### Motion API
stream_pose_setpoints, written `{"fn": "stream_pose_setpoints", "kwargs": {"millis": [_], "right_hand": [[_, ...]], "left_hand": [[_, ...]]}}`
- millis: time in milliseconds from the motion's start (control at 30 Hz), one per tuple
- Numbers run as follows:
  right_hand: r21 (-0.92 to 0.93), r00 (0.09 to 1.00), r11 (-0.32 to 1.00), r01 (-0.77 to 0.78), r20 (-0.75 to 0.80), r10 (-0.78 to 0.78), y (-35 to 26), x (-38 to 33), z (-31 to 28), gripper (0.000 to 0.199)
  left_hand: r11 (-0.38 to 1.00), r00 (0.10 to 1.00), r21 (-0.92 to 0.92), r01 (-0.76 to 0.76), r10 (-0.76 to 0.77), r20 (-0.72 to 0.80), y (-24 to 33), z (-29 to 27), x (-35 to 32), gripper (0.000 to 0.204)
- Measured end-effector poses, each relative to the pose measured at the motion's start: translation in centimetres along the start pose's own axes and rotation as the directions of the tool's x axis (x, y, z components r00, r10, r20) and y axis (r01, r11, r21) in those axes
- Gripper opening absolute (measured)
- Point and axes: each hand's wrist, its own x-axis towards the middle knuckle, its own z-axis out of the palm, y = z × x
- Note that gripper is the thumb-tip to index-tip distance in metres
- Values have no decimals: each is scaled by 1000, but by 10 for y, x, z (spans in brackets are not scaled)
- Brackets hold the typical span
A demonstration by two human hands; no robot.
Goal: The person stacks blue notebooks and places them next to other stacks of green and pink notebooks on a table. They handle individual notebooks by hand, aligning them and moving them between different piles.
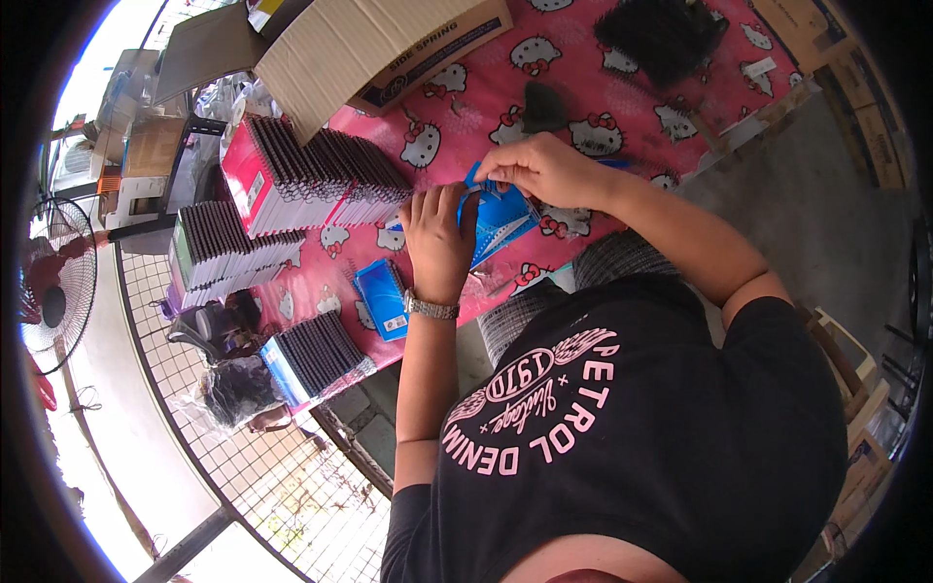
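Note:
A blue-covered notebook (512, 216) with a row of punched holes along its edge lies at the table's near side, between my hands. My left hand (439, 233), with a metal watch at the wrist, is closed on its left edge. My right hand (546, 171) pinches the upper part of the blue cover, its fingertips close to my left fingers. The fingers partly hide the notebook's upper left corner. Just left of my left wrist, another blue notebook (377, 291) lies flat on the table.
Tall stacks of spiral-bound notebooks (306, 185) stand at the left, with a smaller blue-covered stack (316, 358) nearer. An open cardboard box (428, 63) sits behind. Black binding coils (661, 39) and a smaller dark pile (544, 107) lie on the pink patterned tablecloth (466, 107).

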Motion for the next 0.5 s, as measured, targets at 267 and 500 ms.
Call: {"fn": "stream_pose_setpoints", "kwargs": {"millis": [267, 500], "right_hand": [[-163, 990, 977, 137, -8, -140, 10, -1, 10, 19], [-363, 998, 929, 67, 12, -67, -18, -15, -3, 36]], "left_hand": [[999, 1000, 37, -2, 1, 20, 2, 1, 1, 18], [999, 999, 25, -33, 32, 42, 13, -6, -2, 28]]}}
